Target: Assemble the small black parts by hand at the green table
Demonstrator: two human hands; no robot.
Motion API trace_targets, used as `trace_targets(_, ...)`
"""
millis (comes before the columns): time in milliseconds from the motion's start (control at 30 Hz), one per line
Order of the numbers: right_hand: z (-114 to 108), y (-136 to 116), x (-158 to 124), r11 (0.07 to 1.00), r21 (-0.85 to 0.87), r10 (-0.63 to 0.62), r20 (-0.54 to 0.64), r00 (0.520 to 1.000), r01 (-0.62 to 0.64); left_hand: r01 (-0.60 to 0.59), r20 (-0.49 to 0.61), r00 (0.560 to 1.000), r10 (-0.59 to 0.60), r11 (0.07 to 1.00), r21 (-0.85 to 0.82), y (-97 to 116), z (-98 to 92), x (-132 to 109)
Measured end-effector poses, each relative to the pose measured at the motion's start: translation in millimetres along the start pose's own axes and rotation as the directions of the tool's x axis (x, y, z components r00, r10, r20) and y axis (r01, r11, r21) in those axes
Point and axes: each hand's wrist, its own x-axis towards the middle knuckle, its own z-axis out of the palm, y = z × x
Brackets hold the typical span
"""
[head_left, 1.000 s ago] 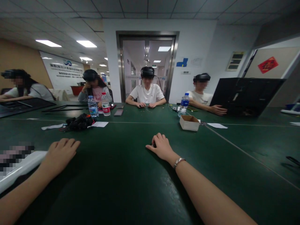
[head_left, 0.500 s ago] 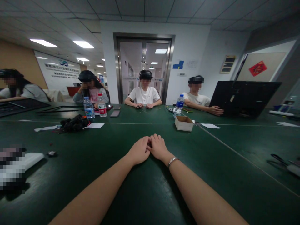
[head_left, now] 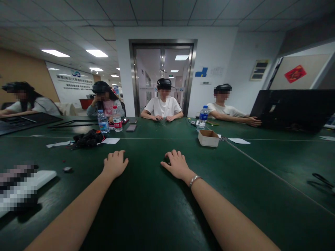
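My left hand (head_left: 115, 164) rests palm down on the dark green table (head_left: 146, 209), its fingers apart and nothing held in it. To the right of it, across a gap, my right hand (head_left: 176, 164) also lies on the table with its fingers and thumb spread. A metal band (head_left: 194, 180) circles my right wrist. Beyond my right hand stands an open cardboard box (head_left: 208, 140). The nearest things past my left hand are a sheet of white paper (head_left: 111, 141) and a tangled black bundle (head_left: 88, 139).
Bottles (head_left: 103, 122) (head_left: 117, 120) stand at the back left, another bottle (head_left: 203, 118) behind the box. Several people with headsets sit across the table. One person's hand touches a large black panel (head_left: 290, 111). A small object (head_left: 67, 169) lies at left.
My left hand has moved left, away from my right hand, which it was touching. My right hand stays in nearly the same place. The view has shifted slightly.
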Motion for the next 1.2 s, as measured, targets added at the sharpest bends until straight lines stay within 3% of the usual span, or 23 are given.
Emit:
trace_targets(67, 0.9, 2.9, 1.7, 0.997, 0.076, 0.013, -0.002, 1.000, -0.013, -0.214, 0.044, 0.974, 0.221, 0.969, -0.125, 30.7, 5.7, -5.2)
trace_targets(133, 2.7, 7.3, 3.8, 0.988, 0.147, 0.058, -0.009, 0.998, -0.056, -0.378, 0.070, 0.911, 0.407, 0.889, -0.258, 74.6, 13.3, -11.1)
trace_targets(233, 7.8, 15.7, 7.9, 0.964, 0.243, 0.122, -0.036, 0.992, -0.109, -0.379, 0.050, 0.906, 0.421, 0.856, -0.352, 135.1, 23.7, -18.4)
trace_targets(333, 14.0, 23.7, 12.2, 0.941, 0.313, 0.161, -0.072, 0.984, -0.131, -0.352, 0.027, 0.920, 0.390, 0.856, -0.378, 164.0, 28.4, -21.6)
trace_targets(400, 16.7, 27.3, 14.5, 0.927, 0.350, 0.182, -0.100, 0.978, -0.137, -0.376, 0.012, 0.913, 0.408, 0.851, -0.368, 164.2, 28.9, -20.5)
trace_targets(533, 15.4, 25.9, 14.8, 0.931, 0.337, 0.184, -0.093, 0.978, -0.143, -0.389, -0.039, 0.913, 0.405, 0.839, -0.382, 140.0, 28.6, -11.9)
trace_targets(633, 10.0, 19.2, 10.4, 0.969, 0.214, 0.140, -0.061, 0.988, -0.124, -0.337, -0.035, 0.935, 0.352, 0.854, -0.397, 123.6, 28.0, -5.0)
trace_targets(767, 0.8, 10.6, 1.0, 0.996, -0.007, 0.087, -0.058, 0.995, -0.087, -0.329, -0.066, 0.939, 0.336, 0.832, -0.448, 119.7, 28.1, -1.3)
trace_targets(900, -7.4, 5.0, -5.2, 0.976, -0.135, 0.171, -0.029, 0.985, -0.173, -0.329, -0.147, 0.941, 0.304, 0.731, -0.598, 122.0, 32.9, 1.3)
trace_targets(967, -8.9, 3.4, -6.3, 0.978, -0.123, 0.174, 0.023, 0.984, -0.170, -0.275, -0.136, 0.957, 0.255, 0.658, -0.701, 121.2, 36.4, 3.5)
trace_targets(1033, -7.9, 2.6, -6.5, 0.993, -0.072, 0.096, 0.057, 0.994, -0.092, -0.230, -0.122, 0.968, 0.219, 0.580, -0.782, 119.6, 39.2, 5.7)
trace_targets(1200, -0.4, 2.7, -3.9, 0.986, 0.123, -0.108, -0.009, 0.994, 0.108, -0.198, -0.091, 0.966, 0.243, 0.461, -0.865, 119.1, 40.3, 7.2)
